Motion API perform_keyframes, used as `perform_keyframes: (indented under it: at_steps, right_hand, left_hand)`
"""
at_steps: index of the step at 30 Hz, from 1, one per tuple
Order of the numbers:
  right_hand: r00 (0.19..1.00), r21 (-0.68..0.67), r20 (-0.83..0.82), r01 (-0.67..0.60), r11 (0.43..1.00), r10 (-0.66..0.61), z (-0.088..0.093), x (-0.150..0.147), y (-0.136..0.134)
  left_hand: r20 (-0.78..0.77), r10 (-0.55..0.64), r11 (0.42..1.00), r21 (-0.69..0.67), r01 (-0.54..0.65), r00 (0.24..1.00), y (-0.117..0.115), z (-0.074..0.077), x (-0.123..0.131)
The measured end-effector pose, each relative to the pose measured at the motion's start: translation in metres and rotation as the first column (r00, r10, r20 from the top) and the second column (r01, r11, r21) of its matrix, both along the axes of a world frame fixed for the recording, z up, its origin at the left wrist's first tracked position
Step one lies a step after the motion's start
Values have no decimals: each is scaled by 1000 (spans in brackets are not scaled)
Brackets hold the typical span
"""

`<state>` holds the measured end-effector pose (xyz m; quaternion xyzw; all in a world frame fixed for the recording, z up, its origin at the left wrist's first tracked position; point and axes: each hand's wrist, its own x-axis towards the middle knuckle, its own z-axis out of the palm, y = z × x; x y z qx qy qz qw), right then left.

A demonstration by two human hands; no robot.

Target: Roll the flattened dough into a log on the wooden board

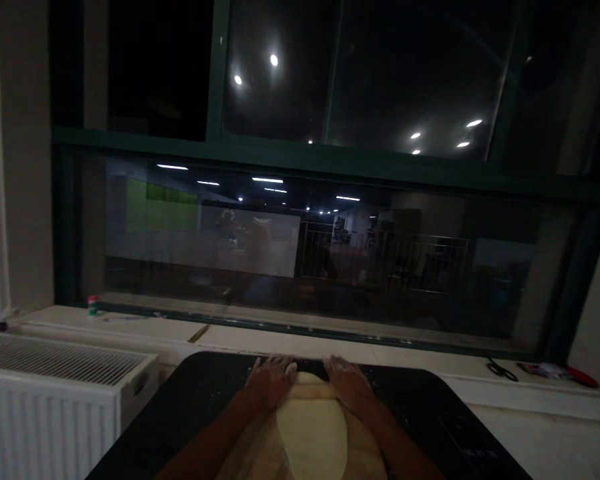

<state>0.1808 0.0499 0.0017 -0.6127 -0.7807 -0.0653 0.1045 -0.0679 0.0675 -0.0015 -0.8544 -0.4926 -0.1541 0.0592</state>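
A pale sheet of dough (311, 437) lies on a black table (190, 407) in front of me, its far end rolled into a thick edge. My left hand (269, 381) presses flat on the left side of that rolled edge, dusted with flour. My right hand (347, 383) presses on the right side in the same way. Whether a rolling pin lies under the palms is too dark to tell.
A white radiator (55, 393) stands to the left of the table. A pale window sill (280, 340) runs behind it, with a small red-capped bottle (93, 305) at left and black scissors (503, 370) at right. A large dark window fills the wall.
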Motion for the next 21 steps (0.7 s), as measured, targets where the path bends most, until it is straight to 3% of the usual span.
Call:
perform_keyframes:
  at_steps: [3, 5, 7, 11, 14, 16, 19, 21]
  right_hand:
    - [998, -66, 26, -53, 996, 54, -2, 6, 27]
    - [996, -77, 27, -88, 993, 90, -7, 10, 25]
    - [997, -66, 20, -73, 995, 74, -10, 12, 8]
    - [998, -30, 8, 56, 998, -56, -16, 6, -51]
    - [994, 70, -23, 112, 991, -110, -38, 8, -97]
    - [996, 149, -66, 70, 986, -61, -62, 16, -120]
    - [997, 175, -55, -46, 984, 56, -82, 28, -134]
    - [999, 131, -38, -31, 991, 37, -75, 28, -129]
  left_hand:
    - [0, 52, 998, -33, -52, 999, 24, -3, 3]
    - [14, 79, 997, -23, -79, 997, 22, -7, 3]
    - [39, 66, 998, 10, -67, 997, 8, -11, 3]
    - [79, -23, 997, 81, 16, 997, -37, -17, 0]
    - [63, -110, 982, 158, 99, 992, -72, -30, -11]
    - [44, -172, 962, 222, 158, 984, -91, -43, -22]
    - [51, -226, 913, 360, 194, 973, -107, -58, -33]
    - [54, -227, 908, 371, 192, 972, -109, -58, -32]
